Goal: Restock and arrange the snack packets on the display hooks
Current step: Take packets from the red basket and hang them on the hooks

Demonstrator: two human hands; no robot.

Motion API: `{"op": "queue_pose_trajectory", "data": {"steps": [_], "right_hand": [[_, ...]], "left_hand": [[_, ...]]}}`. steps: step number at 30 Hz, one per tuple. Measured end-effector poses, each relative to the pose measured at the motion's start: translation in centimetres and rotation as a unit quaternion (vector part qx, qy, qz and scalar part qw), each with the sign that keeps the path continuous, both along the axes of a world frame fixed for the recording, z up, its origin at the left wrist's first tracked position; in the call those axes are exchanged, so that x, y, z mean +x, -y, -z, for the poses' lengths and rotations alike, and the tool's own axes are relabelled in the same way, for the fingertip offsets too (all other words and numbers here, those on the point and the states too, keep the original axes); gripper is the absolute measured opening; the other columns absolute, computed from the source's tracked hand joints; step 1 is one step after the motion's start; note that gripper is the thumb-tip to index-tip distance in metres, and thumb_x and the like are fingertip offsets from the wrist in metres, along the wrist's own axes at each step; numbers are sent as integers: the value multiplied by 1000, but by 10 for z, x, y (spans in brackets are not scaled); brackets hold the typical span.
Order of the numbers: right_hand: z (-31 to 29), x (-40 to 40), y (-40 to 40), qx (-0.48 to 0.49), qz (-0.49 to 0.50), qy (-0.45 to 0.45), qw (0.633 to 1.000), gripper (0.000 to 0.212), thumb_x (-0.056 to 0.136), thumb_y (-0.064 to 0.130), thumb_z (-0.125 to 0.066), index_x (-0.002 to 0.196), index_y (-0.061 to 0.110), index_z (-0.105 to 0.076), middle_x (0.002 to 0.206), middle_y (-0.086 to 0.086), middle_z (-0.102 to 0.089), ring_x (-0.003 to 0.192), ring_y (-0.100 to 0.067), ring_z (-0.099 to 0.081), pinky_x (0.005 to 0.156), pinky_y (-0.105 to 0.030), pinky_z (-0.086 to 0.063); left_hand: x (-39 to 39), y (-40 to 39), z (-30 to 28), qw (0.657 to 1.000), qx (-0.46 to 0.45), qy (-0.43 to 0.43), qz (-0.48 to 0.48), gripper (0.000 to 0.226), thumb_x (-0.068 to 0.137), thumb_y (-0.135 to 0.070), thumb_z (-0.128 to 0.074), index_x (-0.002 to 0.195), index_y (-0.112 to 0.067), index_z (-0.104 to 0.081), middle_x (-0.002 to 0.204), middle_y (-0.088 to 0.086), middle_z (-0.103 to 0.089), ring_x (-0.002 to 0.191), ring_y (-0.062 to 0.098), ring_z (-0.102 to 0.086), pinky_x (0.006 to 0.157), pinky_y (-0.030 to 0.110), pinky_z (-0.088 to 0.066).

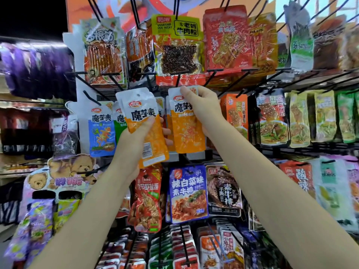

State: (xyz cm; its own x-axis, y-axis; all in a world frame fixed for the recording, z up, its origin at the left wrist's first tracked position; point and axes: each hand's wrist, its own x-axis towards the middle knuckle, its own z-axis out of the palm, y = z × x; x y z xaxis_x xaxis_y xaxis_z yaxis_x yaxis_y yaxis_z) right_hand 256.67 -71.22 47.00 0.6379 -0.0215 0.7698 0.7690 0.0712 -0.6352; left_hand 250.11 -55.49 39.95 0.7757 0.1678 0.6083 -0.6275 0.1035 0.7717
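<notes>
Orange backboard (202,10) behind rack; dark shelving (23,136) left.

Shop; snack packets (180,45) hung in rows on display hooks (213,74)

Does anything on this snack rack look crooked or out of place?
Only the orange packets gripped in the left hand: tilted, off any hook. The right hand pinches a hanging orange packet at its top.

The yellow packet (165,26) reads "VEGETARIAN MEAT"; the orange packet (143,121) "魔芋爽".
</notes>
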Motion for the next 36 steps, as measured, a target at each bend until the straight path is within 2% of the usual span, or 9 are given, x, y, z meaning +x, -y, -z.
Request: {"op": "queue_pose_trajectory", "data": {"steps": [3,7,13,16,21,26,28,31,36], "right_hand": [[-4,5,-4,1,9,5,1000,33,96,37,-66,82,7,-60,78,-8,-43,68,-20,-38,62,-32,-31],[-6,8,-8,1,-4,17,1000,45,94,36,-68,87,-7,-57,80,-9,-47,71,-21,-43,64,-35,-36],[-9,9,-9,21,-20,11,1000,21,93,29,-70,80,18,-58,82,-7,-54,75,-21,-53,67,-38,-46],[-11,10,-10,27,3,12,1000,20,97,28,-66,83,14,-61,79,-2,-56,76,-12,-53,68,-26,-44],[-5,18,-12,26,25,19,999,26,98,31,-64,82,11,-64,78,-8,-49,72,-16,-45,66,-29,-38],[13,25,-5,6,91,73,993,20,98,27,-64,112,13,-59,73,5,-50,60,-2,-44,59,-17,-37],[24,25,-4,-26,121,117,985,36,95,29,-69,125,18,-52,77,5,-52,61,-3,-45,57,-17,-38],[35,26,-3,-111,186,165,962,43,93,31,-71,131,25,-51,105,5,-57,86,-12,-53,74,-25,-46],[41,34,0,-285,291,35,913,40,93,43,-68,131,33,-60,126,-8,-39,96,-28,-57,86,-40,-54]], "left_hand": [[1,1,2,1000,-5,-3,9,32,103,-30,-54,114,-4,-69,93,17,-76,71,28,-74,63,38,-62],[3,-1,4,1000,0,-3,11,33,104,-31,-53,114,-5,-69,94,17,-77,73,28,-74,62,37,-62],[5,-4,5,999,-14,-6,33,33,105,-30,-51,116,-3,-66,93,17,-76,71,27,-74,65,39,-63],[4,-6,7,1000,-12,-7,27,33,105,-30,-50,113,-2,-67,92,17,-76,70,27,-74,64,39,-63],[5,-7,9,1000,-8,-4,23,32,104,-30,-51,112,-3,-68,92,17,-76,71,28,-74,64,41,-63],[5,-8,9,1000,-6,-7,21,33,104,-31,-51,111,-4,-69,93,17,-76,72,27,-74,64,39,-62],[4,-7,9,1000,-9,-4,18,33,104,-31,-51,111,-4,-68,92,18,-76,71,27,-74,63,38,-63],[3,-7,8,999,-7,-14,28,37,106,-28,-46,114,2,-67,93,21,-75,69,27,-73,61,37,-62],[2,-10,7,997,13,-42,63,40,106,-19,-39,122,9,-62,102,21,-76,77,33,-75,61,37,-63]]}}
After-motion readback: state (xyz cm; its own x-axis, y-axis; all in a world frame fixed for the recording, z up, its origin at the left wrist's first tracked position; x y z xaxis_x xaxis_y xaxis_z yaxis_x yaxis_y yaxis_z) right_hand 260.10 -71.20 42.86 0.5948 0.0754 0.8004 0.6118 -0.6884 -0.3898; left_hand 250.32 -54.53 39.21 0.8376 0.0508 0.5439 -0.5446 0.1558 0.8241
